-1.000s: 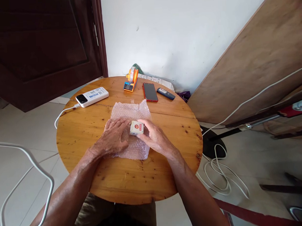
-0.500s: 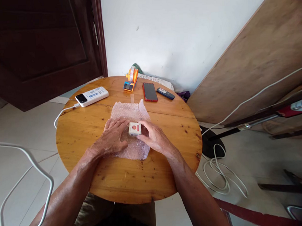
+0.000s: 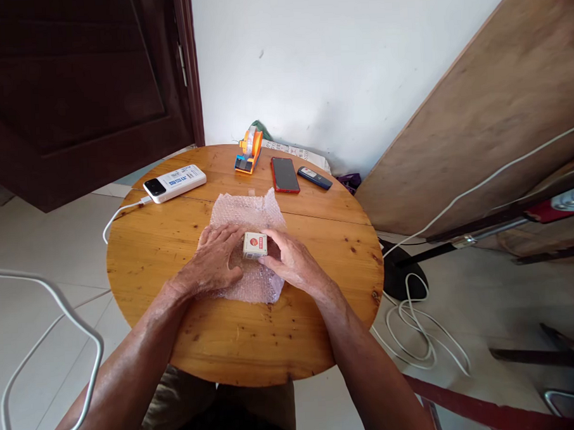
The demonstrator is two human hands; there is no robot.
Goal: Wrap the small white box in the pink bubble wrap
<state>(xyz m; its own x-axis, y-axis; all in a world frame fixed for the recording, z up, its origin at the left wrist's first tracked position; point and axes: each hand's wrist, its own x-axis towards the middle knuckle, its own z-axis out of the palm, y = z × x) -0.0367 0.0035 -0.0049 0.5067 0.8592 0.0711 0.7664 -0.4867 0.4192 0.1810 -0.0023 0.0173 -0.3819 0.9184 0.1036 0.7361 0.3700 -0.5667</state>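
Note:
A small white box point(image 3: 254, 243) with a red logo sits on a sheet of bubble wrap point(image 3: 249, 210) spread on the round wooden table point(image 3: 217, 351). My right hand point(image 3: 291, 259) grips the box at its right side, thumb at the near edge and fingers at the far edge. Flat on the wrap, just left of the box, lies my left hand point(image 3: 215, 259), its fingers spread and holding nothing.
Behind the wrap stands an orange tape dispenser point(image 3: 249, 152). A red-cased phone point(image 3: 285, 175) and a dark blue handheld device point(image 3: 314, 177) lie to its right. At the left is a white power bank point(image 3: 174, 184) with a cable point(image 3: 120, 213) plugged in.
The box has shifted very slightly left with my right hand. My left hand stays in place.

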